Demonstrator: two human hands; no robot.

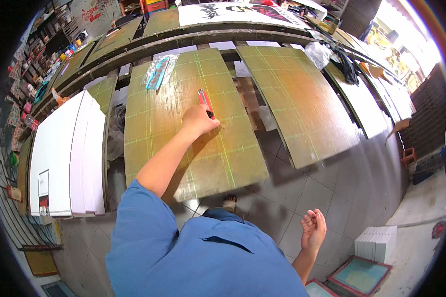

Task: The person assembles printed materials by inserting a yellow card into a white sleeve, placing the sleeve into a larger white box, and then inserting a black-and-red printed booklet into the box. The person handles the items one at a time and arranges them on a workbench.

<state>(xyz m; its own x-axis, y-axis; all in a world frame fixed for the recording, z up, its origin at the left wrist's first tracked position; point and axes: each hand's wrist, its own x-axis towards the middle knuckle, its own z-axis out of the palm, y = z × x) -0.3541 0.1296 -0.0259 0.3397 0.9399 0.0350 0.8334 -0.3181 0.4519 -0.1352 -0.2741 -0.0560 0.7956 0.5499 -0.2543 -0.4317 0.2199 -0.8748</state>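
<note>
Two broad olive-brown rectangular boards with pale green lines stand out in the middle, the left one (171, 153) beneath the left hand and the right one (302, 106) across a gap from it; one thick stack of large white flat sheets (52, 158) stands to the left of them; two red-rimmed rectangular frames with teal faces, one nearly whole (359, 274) and one cut by the lower edge (318, 288), are at the lower right, beside one pile of white blocks (375, 243); of two bare hands, the left hand (200, 120) is over the left board and the right hand (313, 230) hangs well apart from both boards, its fingers loosely curled and holding nothing; one clear plastic packet with turquoise contents (158, 73) lies near the left board's far edge; one slim red tool with a black near end (206, 100) is on that board, right of its middle; its long axis runs away from the person, the far end leaning left; the left fingers and thumb bunch around its near end, though I cannot tell whether they pinch it.
</note>
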